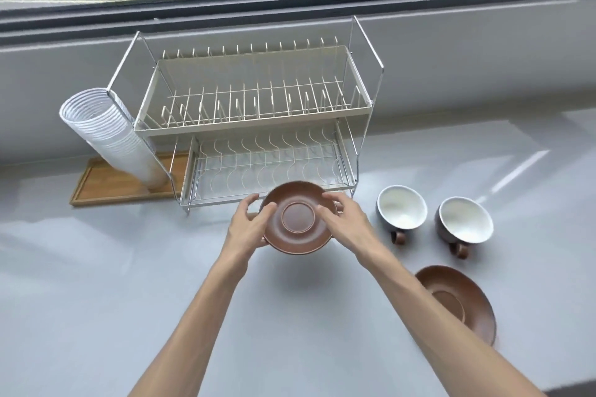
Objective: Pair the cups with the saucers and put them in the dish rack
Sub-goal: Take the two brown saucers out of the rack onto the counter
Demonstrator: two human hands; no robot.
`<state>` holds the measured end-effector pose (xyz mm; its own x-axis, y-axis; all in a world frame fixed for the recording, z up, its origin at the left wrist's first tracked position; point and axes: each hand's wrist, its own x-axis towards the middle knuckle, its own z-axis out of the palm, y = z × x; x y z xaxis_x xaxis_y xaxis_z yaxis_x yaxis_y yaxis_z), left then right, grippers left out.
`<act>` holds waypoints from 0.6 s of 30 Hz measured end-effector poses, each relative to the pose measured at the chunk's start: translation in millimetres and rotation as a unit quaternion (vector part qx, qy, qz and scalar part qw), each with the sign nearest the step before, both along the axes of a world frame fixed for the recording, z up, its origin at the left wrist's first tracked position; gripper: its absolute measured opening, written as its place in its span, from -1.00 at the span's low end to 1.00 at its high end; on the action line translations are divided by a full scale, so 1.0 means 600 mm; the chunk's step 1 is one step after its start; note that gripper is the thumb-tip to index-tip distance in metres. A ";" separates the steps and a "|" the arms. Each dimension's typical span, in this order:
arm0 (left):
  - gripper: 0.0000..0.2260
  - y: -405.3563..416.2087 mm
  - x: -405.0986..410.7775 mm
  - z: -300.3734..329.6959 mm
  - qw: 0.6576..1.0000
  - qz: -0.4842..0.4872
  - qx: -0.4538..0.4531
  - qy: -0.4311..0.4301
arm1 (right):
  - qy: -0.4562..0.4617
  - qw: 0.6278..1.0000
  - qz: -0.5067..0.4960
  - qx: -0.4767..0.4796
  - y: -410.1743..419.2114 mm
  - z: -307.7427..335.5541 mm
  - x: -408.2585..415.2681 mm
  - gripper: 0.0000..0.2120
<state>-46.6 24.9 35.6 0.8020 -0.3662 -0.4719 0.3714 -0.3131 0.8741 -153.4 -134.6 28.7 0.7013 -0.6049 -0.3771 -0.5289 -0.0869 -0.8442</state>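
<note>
Two hands, one saucer lifted

Two hands share a round brown ceramic saucer (298,217), raised off the grey counter (96,284): left hand (248,226) pinching its left edge, right hand (343,217) half-curled on the right. Keep it level. Nearer, right of grip: second brown saucer (458,300). Further right: two grey white-lined cups (401,207) (464,223), upright. Beyond: two-tier wire dish rack (254,113), lower shelf open; its front rail looks the only obstruction.
</note>
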 end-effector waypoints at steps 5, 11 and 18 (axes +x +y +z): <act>-0.50 -0.004 -0.047 -0.015 0.999 -0.040 0.019 0.004 | 0.006 0.999 -0.030 0.016 0.006 -0.024 -0.066 -0.54; -0.47 -0.013 -0.087 -0.031 0.996 -0.080 0.042 0.013 | 0.021 0.997 -0.069 0.018 0.009 -0.052 -0.119 -0.60; -0.49 -0.026 -0.129 -0.051 0.991 -0.112 0.062 0.028 | 0.043 0.994 -0.102 0.017 0.013 -0.079 -0.174 -0.61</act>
